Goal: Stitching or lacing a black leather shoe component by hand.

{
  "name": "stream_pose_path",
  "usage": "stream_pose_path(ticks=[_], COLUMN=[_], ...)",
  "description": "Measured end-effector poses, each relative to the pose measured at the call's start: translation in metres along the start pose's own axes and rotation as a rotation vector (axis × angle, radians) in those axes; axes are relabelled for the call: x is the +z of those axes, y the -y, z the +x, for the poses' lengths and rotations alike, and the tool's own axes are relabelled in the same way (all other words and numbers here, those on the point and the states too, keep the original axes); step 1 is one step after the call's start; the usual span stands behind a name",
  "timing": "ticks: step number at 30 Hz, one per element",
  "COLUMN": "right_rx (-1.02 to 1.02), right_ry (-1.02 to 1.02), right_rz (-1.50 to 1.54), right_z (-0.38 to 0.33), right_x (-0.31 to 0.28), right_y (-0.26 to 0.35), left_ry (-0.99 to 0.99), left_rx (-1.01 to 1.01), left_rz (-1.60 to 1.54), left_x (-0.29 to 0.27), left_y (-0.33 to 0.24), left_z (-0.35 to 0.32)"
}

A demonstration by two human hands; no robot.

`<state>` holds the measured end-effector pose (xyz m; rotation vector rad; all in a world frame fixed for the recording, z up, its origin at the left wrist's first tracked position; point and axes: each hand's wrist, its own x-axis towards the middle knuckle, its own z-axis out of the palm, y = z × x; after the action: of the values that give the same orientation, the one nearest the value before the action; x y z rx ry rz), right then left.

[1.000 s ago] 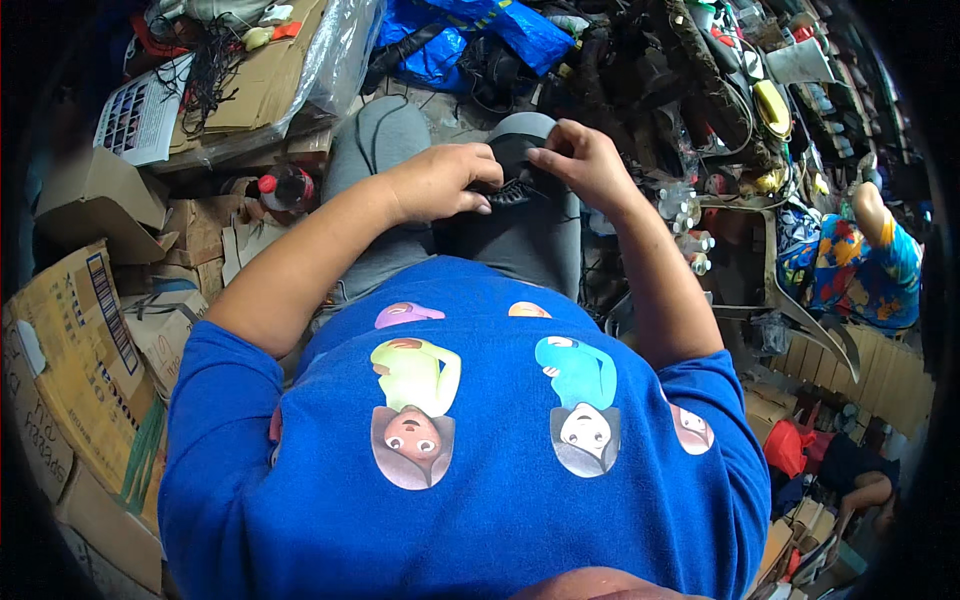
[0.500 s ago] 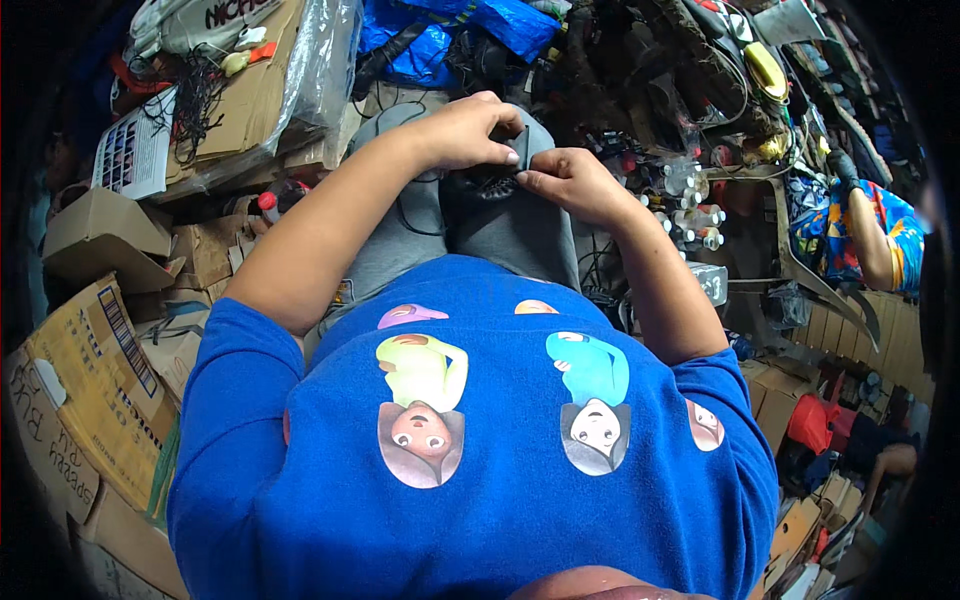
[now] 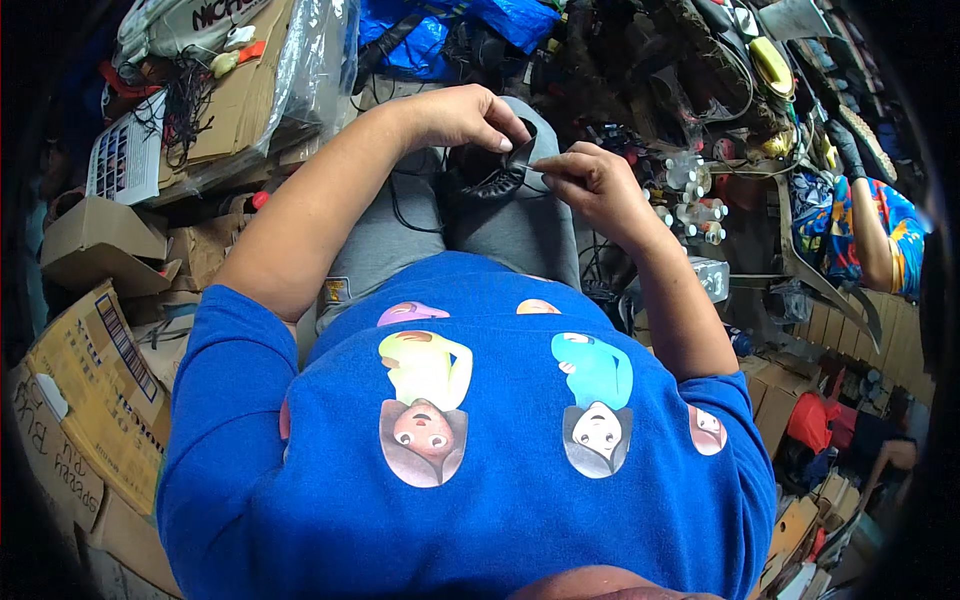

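A black leather shoe (image 3: 487,186) with a puckered, stitched-looking edge rests on my grey-trousered lap. My left hand (image 3: 478,118) reaches over it from the left and pinches its raised dark edge between thumb and fingers. At that same edge, my right hand (image 3: 597,187) is closed in a pinch on a thin, pale, needle-like tool (image 3: 533,168) pointing left at the leather. Its far tip is too small to make out. A dark cord (image 3: 402,212) loops over my left thigh beside the shoe.
Cardboard boxes (image 3: 100,245) crowd my left. Several small bottles (image 3: 700,212) stand right of my knees, near a curved metal strip (image 3: 815,280). Blue plastic sheeting (image 3: 515,22) lies ahead. A co-worker's arm in a dark glove (image 3: 848,150) shows at far right.
My right hand has drawn back slightly to the right, showing the thin tool. The shoe's edge has tilted up into view, and my left hand has shifted a little over it.
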<state>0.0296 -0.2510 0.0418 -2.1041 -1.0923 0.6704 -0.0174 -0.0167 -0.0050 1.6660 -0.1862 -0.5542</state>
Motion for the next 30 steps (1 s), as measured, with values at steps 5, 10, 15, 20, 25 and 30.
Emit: stream_pose_path(ticks=[5,10,15,20,25,30], right_rx=[-0.013,-0.042,-0.043,0.003,-0.049,0.018], right_ry=[-0.009,-0.008,0.018,0.031,0.077,0.296], right_rz=[-0.123,-0.202,-0.14,-0.114,-0.063,0.199], right_z=[0.009,0.012,0.016,0.02,0.031,0.043], right_x=[0.004,0.003,0.007,0.007,0.004,-0.004], right_y=[-0.003,0.004,0.0,-0.003,-0.013,-0.044], left_ry=[0.02,0.034,0.031,0.006,-0.011,0.033], left_rx=[-0.031,-0.046,-0.121,-0.034,-0.026,0.065], left_rz=[0.125,0.124,0.162,0.175,0.221,0.28], left_x=[0.0,0.0,0.001,0.0,-0.003,-0.004], left_y=[-0.003,0.0,-0.002,-0.003,0.0,0.003], left_z=[-0.004,-0.005,-0.002,0.001,0.008,0.003])
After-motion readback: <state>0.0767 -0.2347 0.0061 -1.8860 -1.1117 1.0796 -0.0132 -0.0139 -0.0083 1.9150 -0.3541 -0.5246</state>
